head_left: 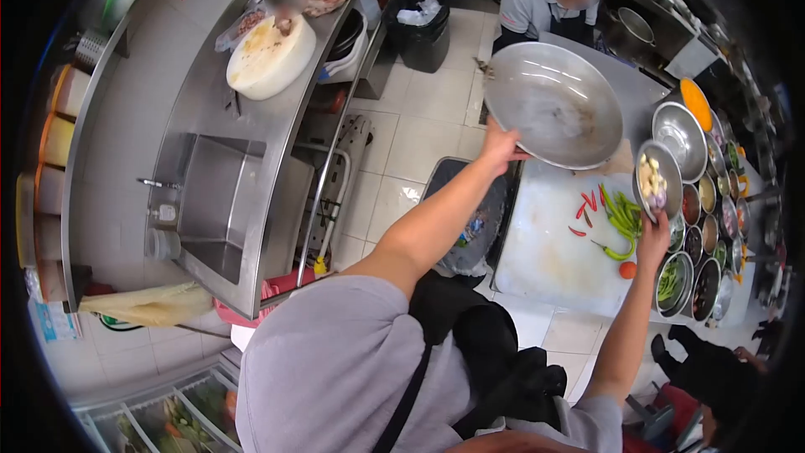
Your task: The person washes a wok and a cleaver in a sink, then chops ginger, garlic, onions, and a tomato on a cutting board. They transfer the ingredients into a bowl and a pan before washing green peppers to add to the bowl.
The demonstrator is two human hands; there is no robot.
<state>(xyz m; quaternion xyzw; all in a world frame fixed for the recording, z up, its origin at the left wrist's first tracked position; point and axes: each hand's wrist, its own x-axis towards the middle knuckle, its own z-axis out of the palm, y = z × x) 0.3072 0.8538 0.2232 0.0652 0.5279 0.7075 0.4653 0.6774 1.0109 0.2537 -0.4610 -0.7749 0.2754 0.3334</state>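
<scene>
My left hand [501, 148] grips the near-left rim of a large, wide metal basin [553, 105], held tilted above the far end of a white cutting board [537, 256]. A little liquid or residue shows on its bottom. In my right hand [654, 239] is a small metal bowl [671, 169] containing peeled garlic cloves [650, 174] and a few purplish pieces, perhaps shallots. Between the two hands, green chili peppers [620, 216] lie on the board beside several red chili peppers [584, 206]. A tomato [627, 270] sits near the board's right edge.
Several metal bowls of ingredients [708, 197] crowd the right side. A black-lined bin [461, 239] stands left of the board. Another person [549, 0] is across the table. Further left are a sink [220, 193] and a round white chopping block [270, 59].
</scene>
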